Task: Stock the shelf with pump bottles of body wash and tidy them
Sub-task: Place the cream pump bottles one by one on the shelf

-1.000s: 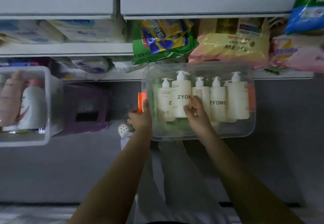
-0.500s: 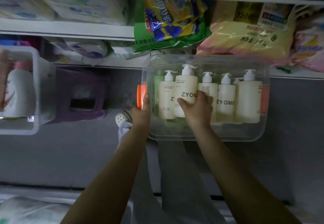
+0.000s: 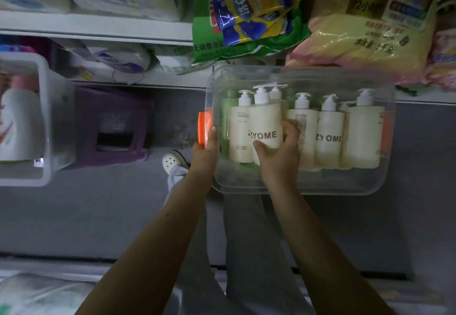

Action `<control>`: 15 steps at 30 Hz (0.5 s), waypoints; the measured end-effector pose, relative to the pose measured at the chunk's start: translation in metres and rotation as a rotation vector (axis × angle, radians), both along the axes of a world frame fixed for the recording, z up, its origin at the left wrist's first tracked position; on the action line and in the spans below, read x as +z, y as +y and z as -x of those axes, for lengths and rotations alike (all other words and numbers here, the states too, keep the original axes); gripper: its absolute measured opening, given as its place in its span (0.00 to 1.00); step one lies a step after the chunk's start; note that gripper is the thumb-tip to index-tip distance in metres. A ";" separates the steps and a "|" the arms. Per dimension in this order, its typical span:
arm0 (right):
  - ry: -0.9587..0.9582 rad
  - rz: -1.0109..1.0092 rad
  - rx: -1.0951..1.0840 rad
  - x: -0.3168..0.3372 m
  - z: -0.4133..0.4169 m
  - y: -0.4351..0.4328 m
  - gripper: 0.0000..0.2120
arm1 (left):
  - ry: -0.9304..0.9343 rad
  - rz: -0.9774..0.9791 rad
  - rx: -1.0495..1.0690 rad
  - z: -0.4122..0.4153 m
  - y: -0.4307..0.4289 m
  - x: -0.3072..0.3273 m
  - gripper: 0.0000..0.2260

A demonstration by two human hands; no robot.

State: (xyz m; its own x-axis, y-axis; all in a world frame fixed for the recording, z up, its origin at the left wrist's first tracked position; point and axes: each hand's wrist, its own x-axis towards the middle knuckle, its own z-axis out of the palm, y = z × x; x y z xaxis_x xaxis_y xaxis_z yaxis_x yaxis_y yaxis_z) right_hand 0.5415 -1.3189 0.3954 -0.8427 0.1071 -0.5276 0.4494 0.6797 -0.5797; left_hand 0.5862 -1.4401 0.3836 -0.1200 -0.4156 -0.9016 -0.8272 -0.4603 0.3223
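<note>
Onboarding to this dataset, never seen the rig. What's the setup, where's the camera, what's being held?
No machine here: a person works with two bare hands. The single picture comes from a wide-angle camera on their head, looking forward and down. The left hand holds the left end of a clear bin beside its orange handle. The right hand grips one cream ZYOME pump bottle inside the bin; more pump bottles stand in a row beside it. Bagged goods lie on the shelves above.
</note>
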 end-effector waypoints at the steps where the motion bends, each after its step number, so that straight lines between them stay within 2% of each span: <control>1: -0.009 -0.002 -0.003 -0.001 0.001 0.002 0.38 | 0.011 -0.012 -0.006 -0.001 0.000 0.000 0.35; 3: -0.063 -0.018 0.012 -0.004 0.003 0.007 0.45 | 0.018 -0.031 -0.027 -0.003 -0.001 0.000 0.36; 5: -0.130 -0.036 0.043 -0.012 0.003 0.010 0.45 | 0.025 -0.041 -0.038 -0.003 -0.003 0.001 0.37; 8: -0.217 0.065 -0.091 -0.003 0.001 0.007 0.34 | 0.044 -0.090 -0.044 -0.005 -0.009 0.006 0.37; 11: -0.266 0.262 -0.253 0.023 -0.014 0.005 0.20 | 0.091 -0.179 -0.069 -0.014 -0.023 0.016 0.40; 15: -0.167 0.434 -0.249 0.080 -0.057 -0.003 0.12 | 0.143 -0.135 -0.258 -0.031 -0.056 0.054 0.36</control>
